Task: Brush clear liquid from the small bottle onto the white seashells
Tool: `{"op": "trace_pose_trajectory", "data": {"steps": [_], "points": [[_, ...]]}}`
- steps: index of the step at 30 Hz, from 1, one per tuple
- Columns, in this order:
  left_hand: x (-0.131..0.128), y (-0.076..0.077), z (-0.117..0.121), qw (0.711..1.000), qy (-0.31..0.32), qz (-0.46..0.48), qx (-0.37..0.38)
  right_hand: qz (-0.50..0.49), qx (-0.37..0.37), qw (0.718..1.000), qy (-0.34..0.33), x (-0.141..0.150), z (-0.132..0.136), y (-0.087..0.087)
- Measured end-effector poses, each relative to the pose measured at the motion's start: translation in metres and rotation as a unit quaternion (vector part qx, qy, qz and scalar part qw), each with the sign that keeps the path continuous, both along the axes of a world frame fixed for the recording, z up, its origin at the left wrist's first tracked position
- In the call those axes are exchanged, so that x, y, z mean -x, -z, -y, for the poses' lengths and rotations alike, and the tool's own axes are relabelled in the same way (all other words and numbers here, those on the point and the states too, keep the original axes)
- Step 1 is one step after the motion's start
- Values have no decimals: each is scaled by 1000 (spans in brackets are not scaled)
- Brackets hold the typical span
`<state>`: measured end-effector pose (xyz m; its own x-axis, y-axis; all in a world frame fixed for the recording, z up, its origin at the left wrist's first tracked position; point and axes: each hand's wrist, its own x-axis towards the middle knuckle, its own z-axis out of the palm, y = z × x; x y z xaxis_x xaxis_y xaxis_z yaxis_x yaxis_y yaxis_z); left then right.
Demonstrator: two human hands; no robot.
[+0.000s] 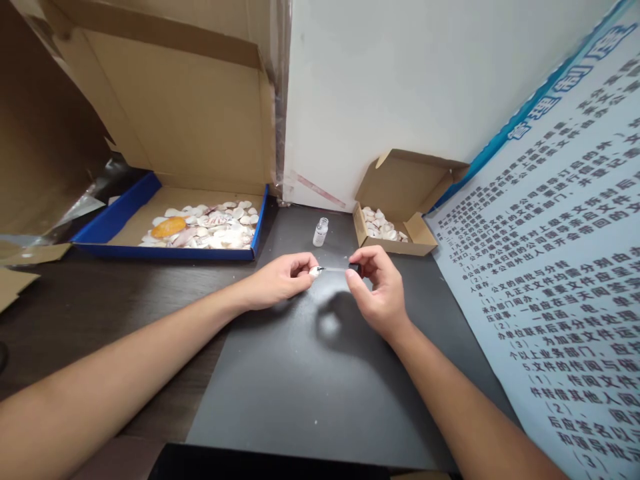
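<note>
Pinched in the fingers of my left hand (283,280) is a small white seashell (315,271). My right hand (377,290) grips the black cap of a thin brush applicator (334,269). Its pale stem points left, and the dark brush tip meets the shell's face. Both hands hover over the dark grey mat, with a shadow beneath the right one. Just beyond them stands a small clear glass bottle (321,233) with a white label, uncapped and upright.
On the left, a blue-edged cardboard box (200,253) holds many shells and one orange oval piece (169,227). At the back right, a smaller cardboard box (400,247) contains more white shells. A white panel (380,80) and a printed poster (560,267) rise behind the mat (280,400).
</note>
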<state>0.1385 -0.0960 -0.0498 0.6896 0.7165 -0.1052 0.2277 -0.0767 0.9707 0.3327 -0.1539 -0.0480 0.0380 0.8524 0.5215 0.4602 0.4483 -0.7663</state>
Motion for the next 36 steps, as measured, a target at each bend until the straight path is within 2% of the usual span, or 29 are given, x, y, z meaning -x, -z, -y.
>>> {"op": "trace_pose_trajectory", "data": {"steps": [4, 9, 13, 18, 23, 28, 33, 36], "points": [[0, -1, 0, 1000, -7, -8, 9, 15, -1, 1000, 19, 1, 0, 0], [0, -2, 1, 1000, -8, -3, 9, 21, -5, 1000, -8, 1, 0, 0], [-1, -4, 2, 1000, -8, -3, 13, 24, 1, 1000, 18, 0, 0, 0], [-1, -5, 2, 1000, -6, 0, 8, 4, 5, 1000, -26, 0, 0, 2], [-1, -6, 3, 1000, -2, -3, 7, 7, 18, 1000, 7, 0, -2, 2], [-1, -3, 2, 1000, 13, -9, -14, -27, 28, 999, -21, 0, -2, 3], [0, 3, 1, 999, 28, -5, -38, 5, 27, 1000, 7, 1, -2, 2], [1, 4, 0, 998, 30, -8, -48, -13, 20, 1000, -12, 1, -2, 1]]}}
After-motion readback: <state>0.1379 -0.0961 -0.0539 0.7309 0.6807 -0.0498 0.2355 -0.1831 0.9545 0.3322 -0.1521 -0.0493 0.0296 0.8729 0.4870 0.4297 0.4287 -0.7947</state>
